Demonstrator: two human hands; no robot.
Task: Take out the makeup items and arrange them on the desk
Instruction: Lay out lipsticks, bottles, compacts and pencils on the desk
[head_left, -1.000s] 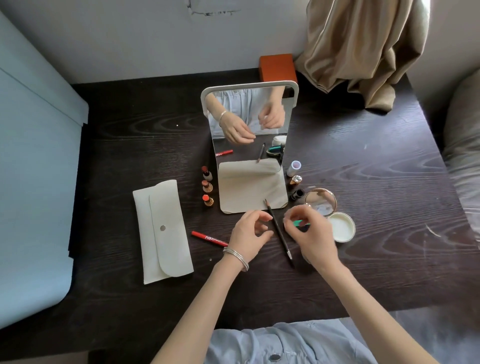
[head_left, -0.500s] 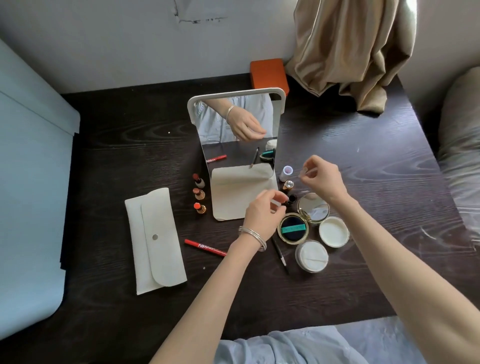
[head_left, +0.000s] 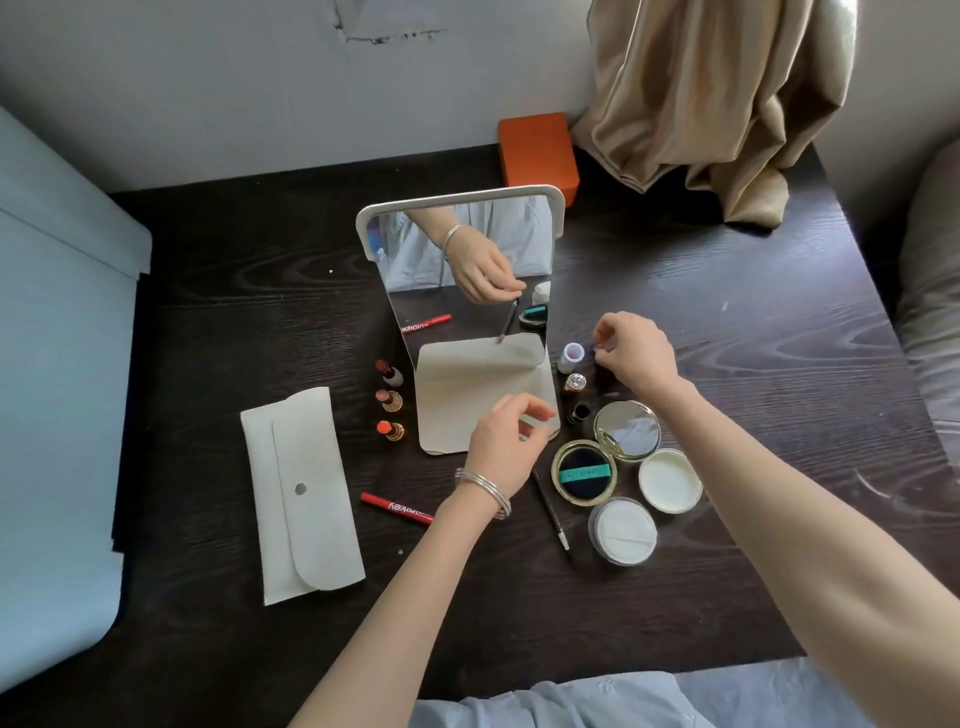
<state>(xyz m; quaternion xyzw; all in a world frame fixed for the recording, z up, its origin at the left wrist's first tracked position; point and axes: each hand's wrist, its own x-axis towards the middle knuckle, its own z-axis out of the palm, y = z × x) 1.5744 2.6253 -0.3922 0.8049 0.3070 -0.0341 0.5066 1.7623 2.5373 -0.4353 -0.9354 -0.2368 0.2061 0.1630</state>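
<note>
Right hand (head_left: 631, 353) pinching something small and unclear beside the white-capped bottle (head_left: 570, 356); left hand (head_left: 506, 441) loosely curled, holding nothing discernible, over the mirror base (head_left: 467, 400). Makeup laid out on the bench (head_left: 727, 322). Risk: knocking over upright lipsticks (head_left: 389, 399) or bottle, nudging the open compact (head_left: 584, 472).

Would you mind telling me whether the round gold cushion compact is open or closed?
Open: the round gold cushion compact shows its dark puff with a teal band, and its mirrored lid is folded back beside it.
</note>
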